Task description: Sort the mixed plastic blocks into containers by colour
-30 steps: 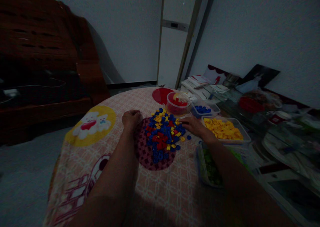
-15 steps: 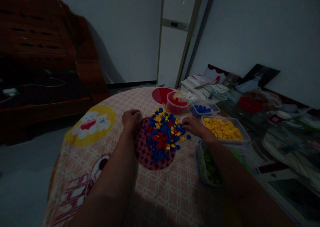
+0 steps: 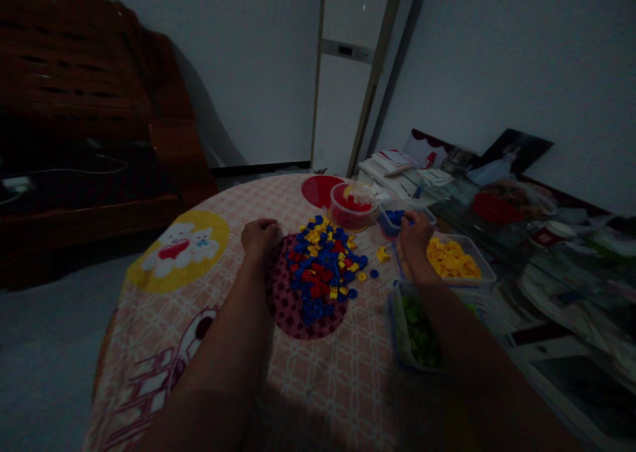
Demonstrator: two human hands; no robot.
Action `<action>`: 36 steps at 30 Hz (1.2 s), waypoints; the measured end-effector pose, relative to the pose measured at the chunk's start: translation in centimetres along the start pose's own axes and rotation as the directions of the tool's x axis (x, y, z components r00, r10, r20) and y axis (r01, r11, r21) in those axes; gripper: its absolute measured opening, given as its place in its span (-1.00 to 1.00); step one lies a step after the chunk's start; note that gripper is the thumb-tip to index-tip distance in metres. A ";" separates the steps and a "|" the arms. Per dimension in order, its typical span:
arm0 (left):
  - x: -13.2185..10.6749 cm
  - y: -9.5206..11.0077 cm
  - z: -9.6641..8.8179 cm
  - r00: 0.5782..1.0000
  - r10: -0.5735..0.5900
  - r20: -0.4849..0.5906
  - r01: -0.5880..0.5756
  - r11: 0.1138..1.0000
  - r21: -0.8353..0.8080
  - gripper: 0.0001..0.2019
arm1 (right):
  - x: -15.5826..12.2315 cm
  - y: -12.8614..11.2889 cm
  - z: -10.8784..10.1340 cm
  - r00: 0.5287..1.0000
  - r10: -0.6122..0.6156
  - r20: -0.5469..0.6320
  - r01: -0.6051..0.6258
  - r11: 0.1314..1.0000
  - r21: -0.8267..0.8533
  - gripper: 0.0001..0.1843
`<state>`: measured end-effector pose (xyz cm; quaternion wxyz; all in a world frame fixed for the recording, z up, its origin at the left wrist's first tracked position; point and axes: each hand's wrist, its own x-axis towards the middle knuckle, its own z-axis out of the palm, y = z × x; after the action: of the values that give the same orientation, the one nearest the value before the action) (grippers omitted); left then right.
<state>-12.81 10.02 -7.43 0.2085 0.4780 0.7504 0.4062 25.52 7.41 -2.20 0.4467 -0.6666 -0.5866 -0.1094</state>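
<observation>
A mixed pile of blue, yellow and red toy building blocks [image 3: 322,273] covers the dark red round patch of the tablecloth. At the pile's left edge rests my left hand [image 3: 259,236], its fingers curled and their inner side hidden. My right hand [image 3: 417,233] is at the front right of a clear box of blue blocks [image 3: 395,217], fingertips pinched together over it; what they hold is too dark to make out. Below that hand stands a clear box of yellow blocks [image 3: 454,260]. One yellow block [image 3: 382,254] lies apart, between pile and box.
A round tub with red blocks [image 3: 352,207] stands behind the pile. Nearest me on the right is a box of green blocks [image 3: 420,333], under my right forearm. A cluttered glass table [image 3: 501,253] adjoins on the right. A wooden bench [image 3: 89,107] stands at left.
My right hand has moved from the pile's right edge up and right to the box of blue blocks. The single yellow block now shows where that hand was. My left hand stays put.
</observation>
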 end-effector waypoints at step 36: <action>0.2 -0.2 0.2 1.000 -0.018 0.001 0.018 1.000 -0.010 -0.66 | -2.4 -3.5 0.0 0.498 -0.263 0.826 0.224 0.960 0.170 -0.92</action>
<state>-12.88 10.29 -7.72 0.2147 0.4705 0.7525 0.4077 21.74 5.47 -2.20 0.1025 -0.5377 -0.8184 0.1748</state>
